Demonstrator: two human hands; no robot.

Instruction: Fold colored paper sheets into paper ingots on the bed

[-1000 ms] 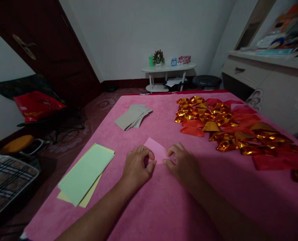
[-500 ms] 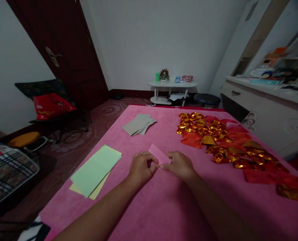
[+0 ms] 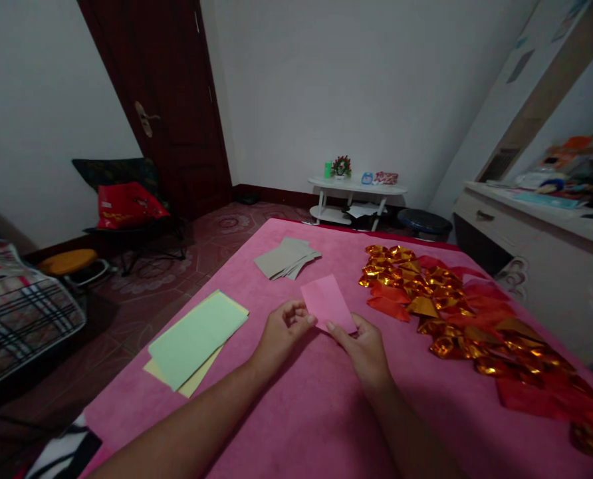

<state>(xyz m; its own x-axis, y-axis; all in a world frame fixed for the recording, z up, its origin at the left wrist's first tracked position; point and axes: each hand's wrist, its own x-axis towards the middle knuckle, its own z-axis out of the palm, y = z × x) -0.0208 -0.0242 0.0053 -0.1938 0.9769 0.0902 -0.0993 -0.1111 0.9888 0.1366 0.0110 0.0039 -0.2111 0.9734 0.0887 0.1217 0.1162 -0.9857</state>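
A folded pink paper (image 3: pixel 327 303) is held up a little above the pink-covered table (image 3: pixel 296 412). My left hand (image 3: pixel 282 330) pinches its near left edge with fingers curled. My right hand (image 3: pixel 362 346) grips the paper's lower right edge from below, thumb on top. Both hands are closed on the same sheet, near the middle of the table.
A stack of green and yellow sheets (image 3: pixel 197 337) lies at the left. Grey-beige sheets (image 3: pixel 286 258) lie farther back. Several gold and red foil folded pieces (image 3: pixel 451 299) cover the right side. A white side table (image 3: pixel 356 189), a dark door (image 3: pixel 171 106) and a cabinet (image 3: pixel 536 246) stand beyond.
The pink paper has been lifted off the table and tilted up toward me. Both hands rose with it; the camera view has tipped upward.
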